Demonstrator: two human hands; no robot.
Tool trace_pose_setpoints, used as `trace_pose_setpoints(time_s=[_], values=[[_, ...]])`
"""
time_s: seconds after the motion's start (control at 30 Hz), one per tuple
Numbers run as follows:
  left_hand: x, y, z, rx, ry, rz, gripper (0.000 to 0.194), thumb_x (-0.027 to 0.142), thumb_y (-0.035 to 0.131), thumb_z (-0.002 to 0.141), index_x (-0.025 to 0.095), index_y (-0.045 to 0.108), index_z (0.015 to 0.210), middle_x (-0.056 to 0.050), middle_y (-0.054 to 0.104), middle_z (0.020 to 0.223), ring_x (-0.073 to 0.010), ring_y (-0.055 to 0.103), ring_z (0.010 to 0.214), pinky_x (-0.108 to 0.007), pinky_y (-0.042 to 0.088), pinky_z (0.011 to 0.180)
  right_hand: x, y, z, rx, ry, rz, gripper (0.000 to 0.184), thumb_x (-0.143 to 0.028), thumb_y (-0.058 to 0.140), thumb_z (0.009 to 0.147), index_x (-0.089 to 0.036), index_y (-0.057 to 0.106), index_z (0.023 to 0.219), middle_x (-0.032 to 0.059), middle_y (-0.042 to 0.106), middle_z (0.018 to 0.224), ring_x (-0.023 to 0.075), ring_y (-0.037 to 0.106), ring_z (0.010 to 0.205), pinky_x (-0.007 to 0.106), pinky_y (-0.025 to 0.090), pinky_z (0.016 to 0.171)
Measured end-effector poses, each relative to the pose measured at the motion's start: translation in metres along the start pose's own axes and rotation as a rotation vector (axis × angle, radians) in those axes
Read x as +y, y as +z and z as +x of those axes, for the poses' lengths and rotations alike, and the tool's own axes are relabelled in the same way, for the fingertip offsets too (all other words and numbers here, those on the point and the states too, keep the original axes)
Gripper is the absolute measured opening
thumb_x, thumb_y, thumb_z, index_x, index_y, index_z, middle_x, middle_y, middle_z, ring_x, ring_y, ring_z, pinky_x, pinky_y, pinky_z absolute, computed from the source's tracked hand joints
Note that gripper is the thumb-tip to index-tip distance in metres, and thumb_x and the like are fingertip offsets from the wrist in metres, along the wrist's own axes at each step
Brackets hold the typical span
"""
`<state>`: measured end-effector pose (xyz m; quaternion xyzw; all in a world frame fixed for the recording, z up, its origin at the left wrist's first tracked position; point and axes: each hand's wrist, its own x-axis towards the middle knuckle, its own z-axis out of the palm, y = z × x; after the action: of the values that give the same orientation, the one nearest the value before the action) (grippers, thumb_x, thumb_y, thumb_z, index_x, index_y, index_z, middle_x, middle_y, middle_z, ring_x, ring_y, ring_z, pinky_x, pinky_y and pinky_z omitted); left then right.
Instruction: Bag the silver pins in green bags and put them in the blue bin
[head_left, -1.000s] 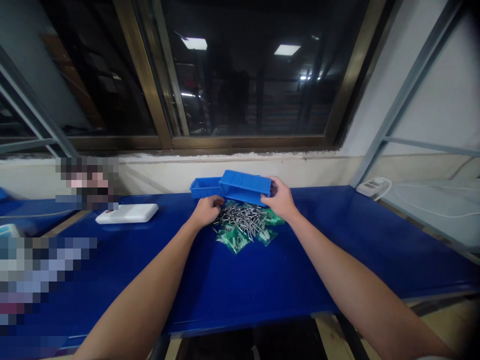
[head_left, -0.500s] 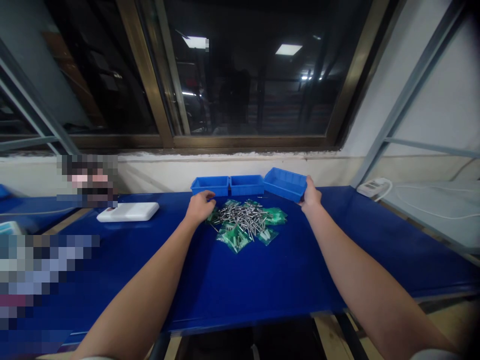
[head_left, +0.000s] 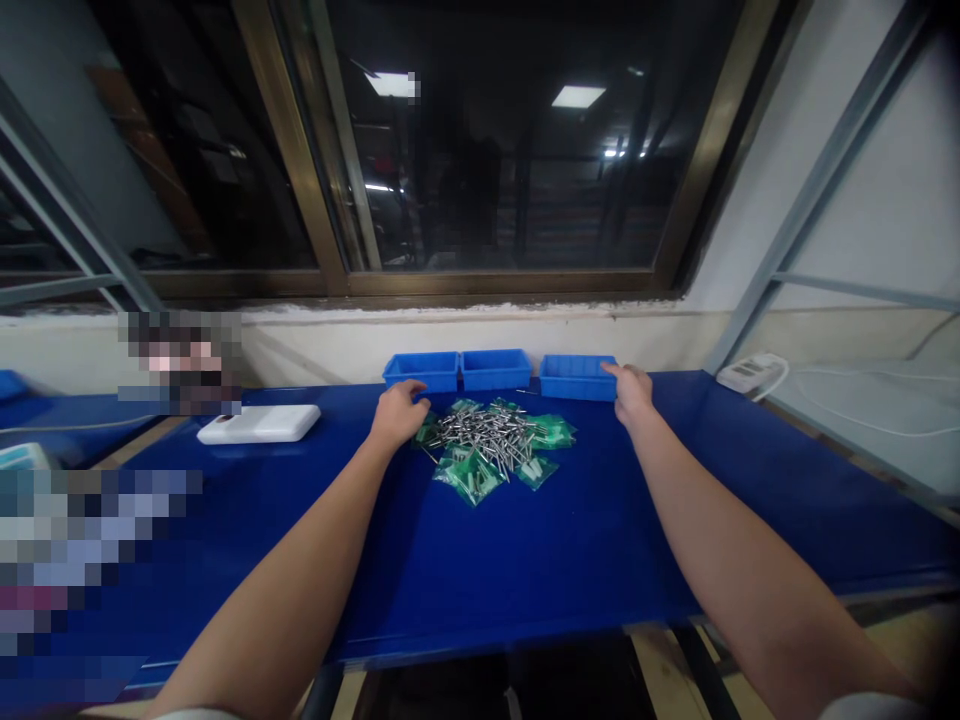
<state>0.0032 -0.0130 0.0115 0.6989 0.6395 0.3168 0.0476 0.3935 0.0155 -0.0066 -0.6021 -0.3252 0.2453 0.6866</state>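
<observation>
Three shallow blue plastic bins stand in a row by the wall: a left bin (head_left: pixel 439 380), a middle bin (head_left: pixel 496 378) and a right bin (head_left: pixel 574 388). My right hand (head_left: pixel 634 392) grips the right bin at its right end, one finger reaching over the rim. This bin sits level, with a small gap from the middle one. In front of the left bin is my left hand (head_left: pixel 401 412), fingers loosely bent and apart, nothing visible in them. Beside it lies a pile of thin metal rods (head_left: pixel 491 435), with green-tinted plastic packets (head_left: pixel 472 476) around and under it.
The blue tabletop (head_left: pixel 510 570) runs up to a wall below a window. A white flat device (head_left: pixel 259 424) lies to the left, near blurred-out areas. On the right are a white power strip (head_left: pixel 752 372) with a cable and a grey metal frame (head_left: pixel 814 185).
The right bin was tilted in my right hand and touching the middle bin. It now rests level, slightly farther right. My left hand has barely moved.
</observation>
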Motion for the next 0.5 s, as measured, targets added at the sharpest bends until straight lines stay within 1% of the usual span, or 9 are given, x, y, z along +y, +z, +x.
trace_pose_setpoints(time_s=[0.07, 0.13, 0.2, 0.27, 0.3, 0.37, 0.43, 0.5], values=[[0.0, 0.0, 0.0, 0.002, -0.007, -0.001, 0.037, 0.022, 0.05, 0.071, 0.015, 0.063, 0.105, -0.01, 0.066, 0.106, -0.0238, 0.061, 0.097, -0.033, 0.045, 0.091, 0.0, -0.003, 0.0, 0.046, -0.048, -0.1, 0.059, -0.032, 0.069, 0.059, -0.014, 0.052, 0.112, 0.0077, 0.058, 0.101, 0.0198, 0.058, 0.089, 0.034, 0.05, 0.079], [0.0, 0.0, 0.0, 0.006, -0.008, 0.001, 0.037, 0.022, 0.05, 0.071, 0.015, 0.063, 0.105, -0.01, 0.065, 0.107, -0.0242, 0.061, 0.098, -0.034, 0.045, 0.092, -0.002, -0.006, -0.004, 0.057, -0.128, -0.254, 0.062, -0.027, 0.067, 0.058, -0.012, 0.051, 0.116, 0.0114, 0.056, 0.108, 0.0224, 0.055, 0.096, 0.037, 0.045, 0.086], [0.0, -0.001, 0.001, 0.027, -0.005, 0.016, 0.038, 0.022, 0.049, 0.071, 0.015, 0.063, 0.106, -0.011, 0.064, 0.11, -0.0249, 0.059, 0.101, -0.034, 0.044, 0.094, -0.008, -0.006, -0.012, 0.064, -0.268, -0.449, 0.055, -0.024, 0.064, 0.061, -0.012, 0.055, 0.113, 0.0134, 0.057, 0.107, 0.0253, 0.052, 0.101, 0.041, 0.04, 0.092], [-0.001, -0.002, 0.001, 0.078, -0.004, 0.045, 0.039, 0.022, 0.05, 0.071, 0.015, 0.062, 0.108, -0.011, 0.062, 0.113, -0.0257, 0.057, 0.106, -0.035, 0.042, 0.096, -0.018, -0.003, -0.025, 0.122, -0.47, -0.624, 0.036, -0.024, 0.055, 0.07, -0.015, 0.061, 0.104, 0.0133, 0.056, 0.108, 0.027, 0.047, 0.107, 0.043, 0.033, 0.097], [-0.001, -0.002, 0.0, 0.11, -0.012, 0.061, 0.039, 0.023, 0.05, 0.072, 0.015, 0.061, 0.109, -0.012, 0.06, 0.114, -0.0261, 0.055, 0.108, -0.035, 0.041, 0.098, -0.023, 0.0, -0.033, 0.101, -0.539, -0.697, 0.03, -0.025, 0.051, 0.073, -0.015, 0.064, 0.099, 0.0131, 0.057, 0.105, 0.0272, 0.046, 0.107, 0.042, 0.033, 0.096], [-0.001, -0.002, 0.0, 0.165, -0.043, 0.086, 0.041, 0.024, 0.05, 0.072, 0.015, 0.059, 0.111, -0.013, 0.058, 0.116, -0.0271, 0.053, 0.111, -0.036, 0.04, 0.099, -0.032, 0.008, -0.048, -0.028, -0.633, -0.828, 0.028, -0.027, 0.048, 0.076, -0.015, 0.066, 0.094, 0.0139, 0.058, 0.098, 0.0274, 0.047, 0.103, 0.039, 0.035, 0.093], [-0.003, -0.001, 0.0, 0.197, -0.079, 0.099, 0.043, 0.025, 0.05, 0.073, 0.014, 0.057, 0.115, -0.014, 0.056, 0.118, -0.0279, 0.051, 0.113, -0.037, 0.039, 0.1, -0.038, 0.017, -0.061, -0.145, -0.625, -0.961, 0.031, -0.031, 0.052, 0.073, -0.015, 0.066, 0.095, 0.015, 0.059, 0.097, 0.029, 0.049, 0.1, 0.04, 0.037, 0.089], [-0.004, 0.001, 0.0, 0.203, -0.102, 0.105, 0.046, 0.026, 0.051, 0.074, 0.014, 0.055, 0.119, -0.015, 0.052, 0.124, -0.0282, 0.048, 0.118, -0.037, 0.038, 0.102, -0.041, 0.024, -0.069, -0.208, -0.606, -1.053, 0.035, -0.035, 0.056, 0.071, -0.015, 0.067, 0.097, 0.0159, 0.059, 0.099, 0.0303, 0.049, 0.101, 0.04, 0.038, 0.087]])
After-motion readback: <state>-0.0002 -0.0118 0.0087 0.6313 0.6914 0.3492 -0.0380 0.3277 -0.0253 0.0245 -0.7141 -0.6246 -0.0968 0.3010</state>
